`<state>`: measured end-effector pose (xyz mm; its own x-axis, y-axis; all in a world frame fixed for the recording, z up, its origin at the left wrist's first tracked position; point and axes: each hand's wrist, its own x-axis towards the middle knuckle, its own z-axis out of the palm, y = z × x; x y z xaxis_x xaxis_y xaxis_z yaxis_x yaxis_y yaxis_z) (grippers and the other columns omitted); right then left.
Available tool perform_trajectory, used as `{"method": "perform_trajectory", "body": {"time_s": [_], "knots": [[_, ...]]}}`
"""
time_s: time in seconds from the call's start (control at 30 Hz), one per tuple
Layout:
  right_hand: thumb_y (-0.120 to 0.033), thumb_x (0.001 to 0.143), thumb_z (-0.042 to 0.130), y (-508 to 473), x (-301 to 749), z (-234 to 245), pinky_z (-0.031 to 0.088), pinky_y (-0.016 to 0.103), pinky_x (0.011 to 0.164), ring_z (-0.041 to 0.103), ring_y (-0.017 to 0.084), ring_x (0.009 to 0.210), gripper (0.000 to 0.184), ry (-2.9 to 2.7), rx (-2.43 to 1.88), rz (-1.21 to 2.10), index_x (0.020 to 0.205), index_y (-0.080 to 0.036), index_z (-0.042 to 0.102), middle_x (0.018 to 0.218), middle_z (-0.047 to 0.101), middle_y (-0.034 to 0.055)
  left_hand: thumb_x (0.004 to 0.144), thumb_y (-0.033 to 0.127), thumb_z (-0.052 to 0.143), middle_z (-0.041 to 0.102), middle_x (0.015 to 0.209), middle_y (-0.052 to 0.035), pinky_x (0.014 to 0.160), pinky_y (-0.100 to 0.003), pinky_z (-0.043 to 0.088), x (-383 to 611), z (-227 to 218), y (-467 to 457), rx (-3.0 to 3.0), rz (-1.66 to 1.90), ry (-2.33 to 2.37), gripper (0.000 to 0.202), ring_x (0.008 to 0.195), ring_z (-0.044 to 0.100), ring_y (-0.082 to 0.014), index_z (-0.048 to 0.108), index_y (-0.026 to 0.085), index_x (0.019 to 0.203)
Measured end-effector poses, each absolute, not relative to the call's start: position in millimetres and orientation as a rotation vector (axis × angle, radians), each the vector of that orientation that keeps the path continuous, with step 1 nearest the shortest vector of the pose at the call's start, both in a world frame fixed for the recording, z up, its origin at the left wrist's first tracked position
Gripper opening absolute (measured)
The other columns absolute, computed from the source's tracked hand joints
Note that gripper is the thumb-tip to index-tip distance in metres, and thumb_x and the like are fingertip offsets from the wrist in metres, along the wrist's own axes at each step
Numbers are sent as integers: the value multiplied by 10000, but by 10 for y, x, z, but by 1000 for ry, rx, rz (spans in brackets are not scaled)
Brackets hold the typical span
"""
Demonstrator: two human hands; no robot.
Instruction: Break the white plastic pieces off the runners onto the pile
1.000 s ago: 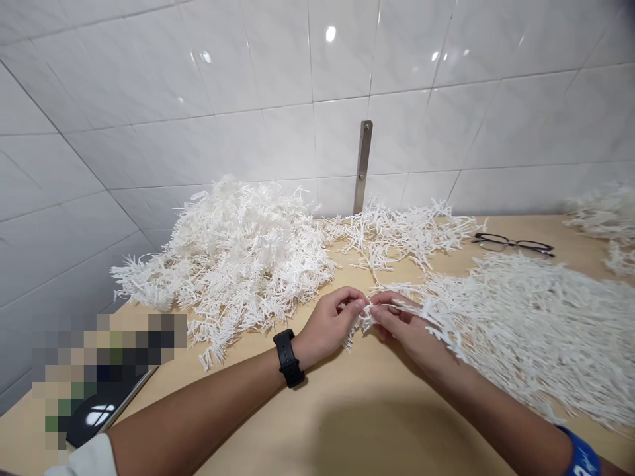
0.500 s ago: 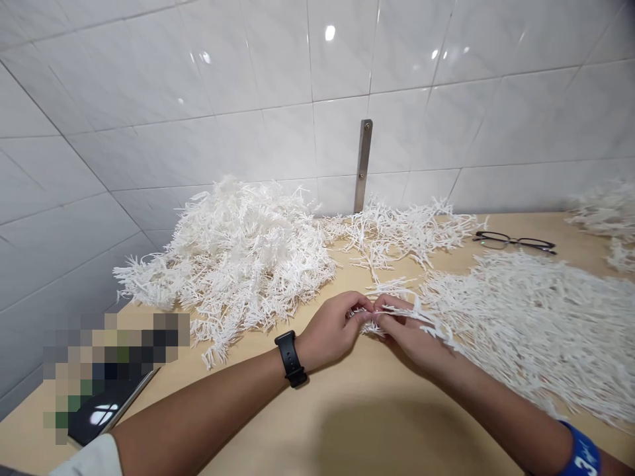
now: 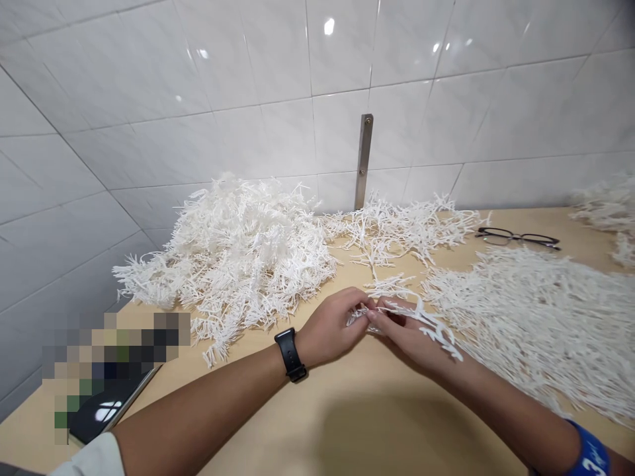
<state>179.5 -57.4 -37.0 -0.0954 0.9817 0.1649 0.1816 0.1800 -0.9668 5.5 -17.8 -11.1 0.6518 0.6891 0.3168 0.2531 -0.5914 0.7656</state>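
A pale counter [image 3: 278, 436] runs out beyond the white heap [image 3: 253, 251] on both sides. Well to the heap's right lies a wide, flat mat of white strands [image 3: 536, 317], perhaps spread thin so single pieces come away easily; the heap itself is piled loose and high. Just in front of the heap and to its right, the left hand [image 3: 332, 324] and right hand [image 3: 409, 330] meet, forearms slanting in from either side, palms turned inward. Both sets of fingers are drawn narrow, pinching a small white sprig [image 3: 439, 330] whose branched end lies back over the right hand, presumably keeping the gripped part within reach of both thumbs. What looks like a phone [image 3: 94, 420], partly blurred, lies to the heap's near left, seemingly out of the hands' way, and folded-open glasses [image 3: 518, 236] sit far to its right.
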Motion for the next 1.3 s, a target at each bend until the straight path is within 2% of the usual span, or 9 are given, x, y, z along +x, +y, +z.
{"method": "perform_trajectory", "body": {"time_s": [0.1,0.23,0.53,0.77,0.9,1.0,1.13,1.23,1.3], "knots": [[-420,936,531,-569,1824,-357,453,329,776,574,204,824,267,-1563,-1176,1033,812,-220,658,829,652,25,971,264,432,653,899,-56,746,-281,397,45,-113,-183,2152,724,738,162,808,568,-182,561,189,907],[-417,916,528,-581,1851,-282,434,323,698,542,204,747,304,-1567,-1253,1080,699,-216,598,736,612,17,985,290,400,594,817,-46,689,-282,362,38,-99,-203,2193,662,718,200,735,515,-178,515,196,853],[-444,870,568,-575,1909,-297,375,291,601,447,160,628,344,-1483,-1209,1280,623,-209,524,628,503,-12,995,359,376,574,865,-37,766,-279,399,34,-107,-143,2069,601,565,232,800,506,-175,507,202,885],[-459,808,630,-576,1896,-232,388,299,620,464,160,621,345,-1432,-1088,1426,592,-200,556,619,541,-4,986,488,365,557,845,-44,775,-303,415,23,-95,-167,1993,590,541,355,781,485,-174,509,197,844],[-412,840,599,-585,1905,-267,400,313,646,476,166,609,349,-1419,-966,1485,562,-206,557,588,532,1,949,552,424,578,828,-57,782,-328,443,27,-97,-180,1746,559,466,380,807,538,-194,525,199,849],[-429,857,586,-602,1933,-228,417,326,651,482,177,635,344,-1293,-884,1527,596,-206,577,628,514,13,890,564,532,508,727,-14,676,-297,433,24,-135,-143,1475,552,464,373,682,515,-158,496,198,826],[-495,875,583,-594,1943,-146,429,321,624,492,173,647,357,-1173,-936,1446,664,-208,616,698,535,23,829,576,617,450,702,20,611,-244,356,28,-169,-74,1430,633,565,407,620,406,-108,518,182,834],[-567,813,636,-563,1913,-109,418,311,578,482,155,582,368,-1123,-1137,1255,739,-207,642,659,549,13,831,586,611,468,693,24,610,-235,335,46,-150,-60,1506,725,642,418,626,401,-104,523,178,842],[-555,768,672,-547,1905,-76,408,307,552,484,153,565,354,-1066,-1238,1080,766,-201,643,647,554,14,830,559,624,482,687,27,599,-232,330,59,-131,-65,1514,777,703,394,620,408,-102,521,179,854]]}}
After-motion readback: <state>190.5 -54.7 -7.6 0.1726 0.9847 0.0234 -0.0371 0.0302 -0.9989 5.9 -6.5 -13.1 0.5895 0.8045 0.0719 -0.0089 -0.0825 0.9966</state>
